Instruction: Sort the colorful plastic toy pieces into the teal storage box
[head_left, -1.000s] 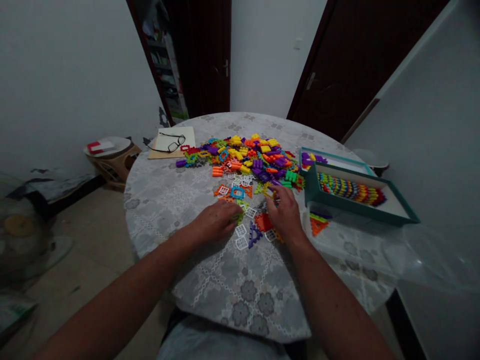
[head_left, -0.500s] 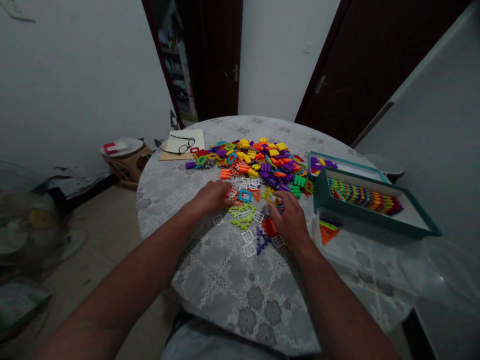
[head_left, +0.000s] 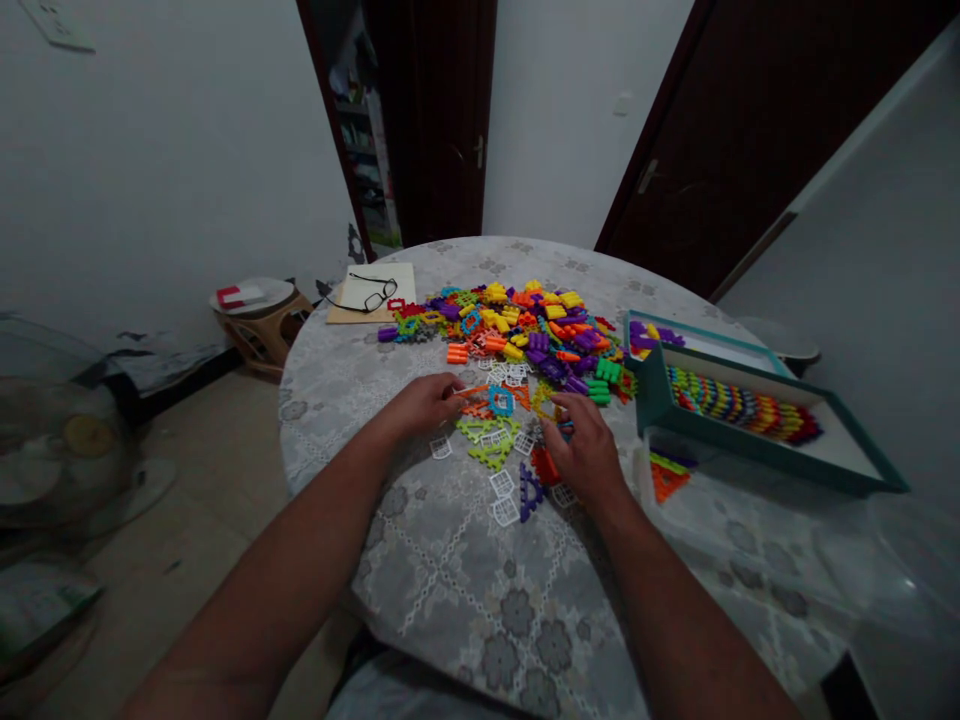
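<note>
My left hand point(head_left: 426, 402) is closed in a pinch on an orange-red plastic building piece point(head_left: 472, 390), seen nearly edge-on. Just right of it lies a blue frame-shaped piece point(head_left: 501, 401). Fingertips of my right hand point(head_left: 586, 442) are closed on a yellow toothed building piece point(head_left: 543, 398), partly hidden by the fingers. Under that hand a red piece point(head_left: 543, 465) shows in part. Between the hands and towards me are lime-green triangle pieces point(head_left: 491, 450), white lattice inserts point(head_left: 504, 511) and a purple triangle piece point(head_left: 531, 492).
A heap of coloured building pieces point(head_left: 525, 325) spreads behind my hands on the round table's patterned cloth point(head_left: 442, 570). To the right stand a teal box point(head_left: 765, 440) with rows of pieces, its lid point(head_left: 735, 345) and a clear tub point(head_left: 720, 520). Glasses point(head_left: 375, 298) lie on paper at back left.
The piece in my left hand has tipped from facing me to nearly edge-on. My right hand stays at the yellow piece. The whole view has shifted slightly.
</note>
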